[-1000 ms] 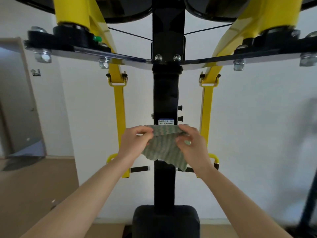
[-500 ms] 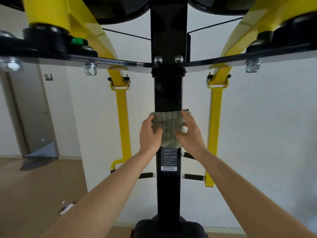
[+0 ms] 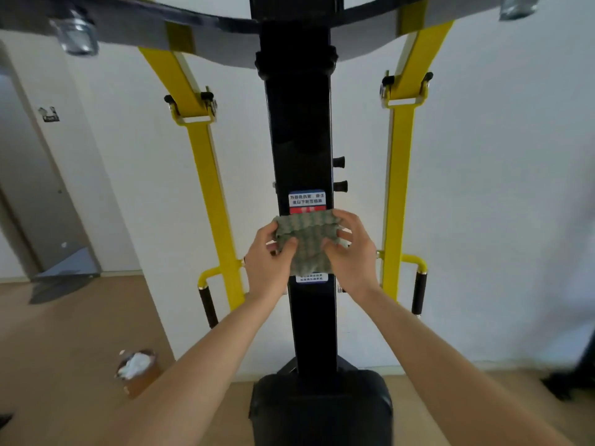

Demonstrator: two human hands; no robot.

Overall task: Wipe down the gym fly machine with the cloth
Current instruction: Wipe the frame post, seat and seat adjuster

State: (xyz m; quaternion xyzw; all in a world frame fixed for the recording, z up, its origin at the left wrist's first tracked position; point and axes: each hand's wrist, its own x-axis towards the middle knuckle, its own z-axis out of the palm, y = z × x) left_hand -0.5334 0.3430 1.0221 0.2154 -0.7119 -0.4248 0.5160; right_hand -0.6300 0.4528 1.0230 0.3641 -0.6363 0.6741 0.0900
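Observation:
The fly machine's black upright post rises in the middle of the head view, with a yellow arm to its left and another yellow arm to its right. A grey-green ribbed cloth is spread against the post just below a blue and red label. My left hand pinches the cloth's left edge. My right hand grips its right edge with curled fingers. The cloth hides part of a lower label.
The black padded seat sits at the post's base. A brown bin with white paper stands on the wooden floor at the lower left. A grey door is on the left, a white wall behind, and a dark blurred object at the far right.
Both hands raised the cloth against the post, then slid it back down below the blue and red label. The camera tilted downward, bringing the seat and the bin into view.

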